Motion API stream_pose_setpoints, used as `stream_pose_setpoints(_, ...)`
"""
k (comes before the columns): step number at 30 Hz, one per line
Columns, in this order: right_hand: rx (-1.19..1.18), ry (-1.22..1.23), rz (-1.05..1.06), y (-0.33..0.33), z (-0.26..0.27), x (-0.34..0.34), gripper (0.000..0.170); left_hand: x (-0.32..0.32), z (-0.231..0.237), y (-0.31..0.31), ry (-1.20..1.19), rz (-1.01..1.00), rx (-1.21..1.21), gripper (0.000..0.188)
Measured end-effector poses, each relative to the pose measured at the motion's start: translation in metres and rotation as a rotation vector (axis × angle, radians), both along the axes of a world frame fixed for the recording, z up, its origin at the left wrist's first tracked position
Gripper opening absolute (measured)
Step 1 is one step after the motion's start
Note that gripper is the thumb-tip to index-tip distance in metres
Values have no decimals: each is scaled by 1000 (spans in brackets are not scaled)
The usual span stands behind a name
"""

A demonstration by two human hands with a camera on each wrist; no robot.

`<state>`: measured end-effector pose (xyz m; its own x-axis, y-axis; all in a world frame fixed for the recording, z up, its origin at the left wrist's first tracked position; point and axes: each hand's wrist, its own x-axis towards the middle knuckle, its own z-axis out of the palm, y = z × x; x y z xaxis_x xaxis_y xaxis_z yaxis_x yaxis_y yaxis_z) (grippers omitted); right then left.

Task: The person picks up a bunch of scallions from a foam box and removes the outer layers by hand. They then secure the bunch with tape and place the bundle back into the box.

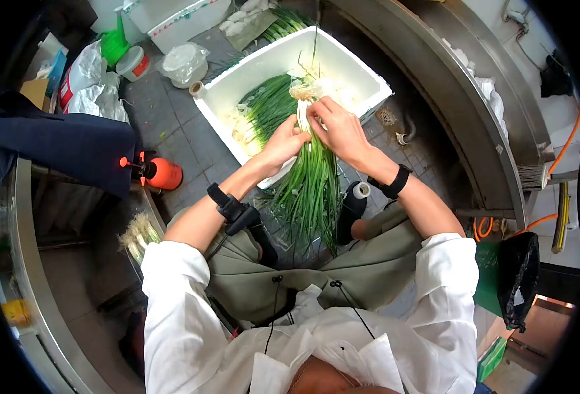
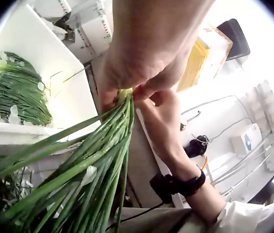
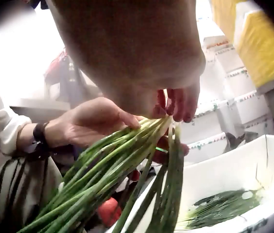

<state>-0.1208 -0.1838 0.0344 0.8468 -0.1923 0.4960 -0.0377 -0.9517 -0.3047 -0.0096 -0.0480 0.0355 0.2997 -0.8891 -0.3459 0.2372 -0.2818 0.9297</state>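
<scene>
Head view — left hand and right hand grip scallions near a white box.

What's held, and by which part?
Spring onions, by the pale stems just below the roots; left hand and right hand both grip there.

Smooth glossy scallions, matt foam box, shiny plastic spray bottle, cloth trousers
</scene>
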Motion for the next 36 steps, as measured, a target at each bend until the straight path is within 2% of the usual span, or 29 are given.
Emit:
stream_pose_setpoints(2,276,-34,-16,1,1,1,15,4,2,1,74,-1,16,49)
stream_pose_setpoints(4,364,-20,-56,1,1,2,18,6,-13,-3,185,58,-165,44)
stream_pose_setpoints(5,449,-8,-96,2,1,3,21,8,-22,-5,149,68,-165,40)
stream_pose_setpoints(6,450,-8,-99,2,1,5,21,9,-22,-6,150,65,-163,40)
stream_pose_setpoints(9,437,16,-179,3,1,9,28,6,-27,-10,-149,94,-164,45)
stream_pose_setpoints(10,438,14,-182,0,0,10,28,3,-33,-13,-150,91,-164,45)
stream_pose_setpoints(12,484,40,-212,-3,-3,8,27,-6,-41,-18,-344,238,-329,50)
stream_pose_setpoints(14,476,53,-231,-5,-1,7,27,-9,-44,-20,-284,261,-325,50)
stream_pose_setpoints(16,467,70,-246,-4,-1,7,27,-10,-42,-19,-360,277,-243,46)
stream_pose_setpoints(17,461,59,-244,-3,-3,6,27,-10,-46,-19,-414,238,-232,38)
stream_pose_setpoints(21,456,-1,-236,0,-7,6,26,-7,-49,-22,-400,245,-227,40)
stream_pose_setpoints(23,448,-9,-224,2,-9,4,26,-8,-39,-20,-162,322,-131,41)
stream_pose_setpoints(28,431,1,-211,5,-11,4,26,3,-29,-14,-184,207,-119,32)
stream_pose_setpoints(31,463,-19,-222,5,-13,9,25,5,-32,-14,-96,233,-143,34)
stream_pose_setpoints(33,603,14,-211,7,-12,11,28,5,-30,-13,-49,203,-109,34)
stream_pose_setpoints(34,605,15,-209,8,-10,12,28,6,-33,-12,-49,205,-107,34)
stream_pose_setpoints(36,615,72,-224,8,-5,12,33,8,-37,-12,-274,121,-180,34)
